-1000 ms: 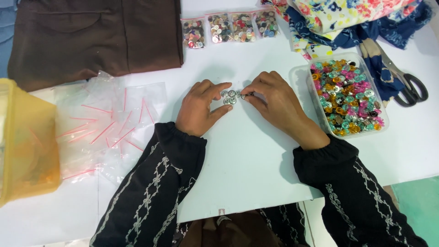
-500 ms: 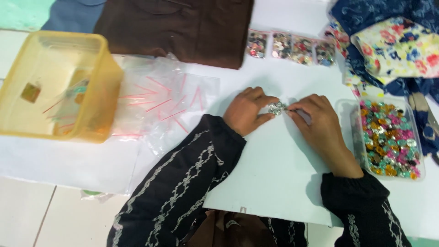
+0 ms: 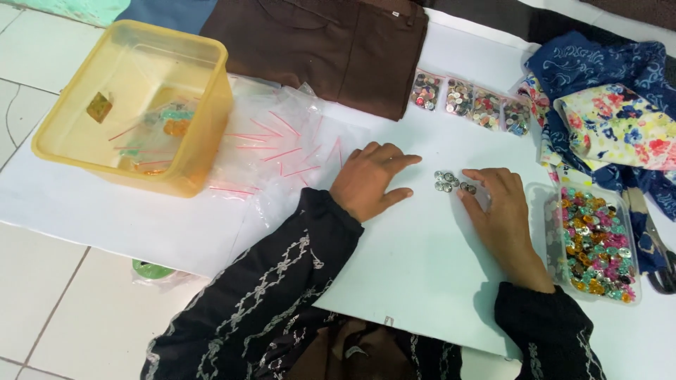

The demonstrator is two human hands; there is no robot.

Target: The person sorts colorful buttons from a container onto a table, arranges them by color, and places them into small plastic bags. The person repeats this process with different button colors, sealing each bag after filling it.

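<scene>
Both hands rest flat on the white table (image 3: pixel 422 274), well apart, neither clamped on anything. The left hand (image 3: pixel 370 181) lies palm down with fingers spread, pointing toward a small cluster of silver buttons (image 3: pixel 451 181); a gap shows between its fingertips and the cluster. The right hand (image 3: pixel 500 207) lies palm down just beside the same cluster, its fingertips touching or all but touching the nearest buttons; contact cannot be confirmed.

The cluster sits loose on the bare table between the two hands, near the middle.

Surroundings: a clear tray of mixed coloured buttons (image 3: pixel 598 246) toward the right edge, just beside the right hand; four small filled bags of buttons (image 3: pixel 470 98) in a row toward the far edge; a heap of empty clear zip bags (image 3: pixel 282 148) with red strips left of the left hand; a yellow plastic tub (image 3: pixel 134 105) at the far left corner; brown cloth (image 3: pixel 324 42) and patterned fabric (image 3: pixel 612 119) along the far edge.

Judgement: the step in hand appears to be gathering or counting the silver buttons. The next move would call for a fingertip pinch on small, flat, slippery pieces.
</scene>
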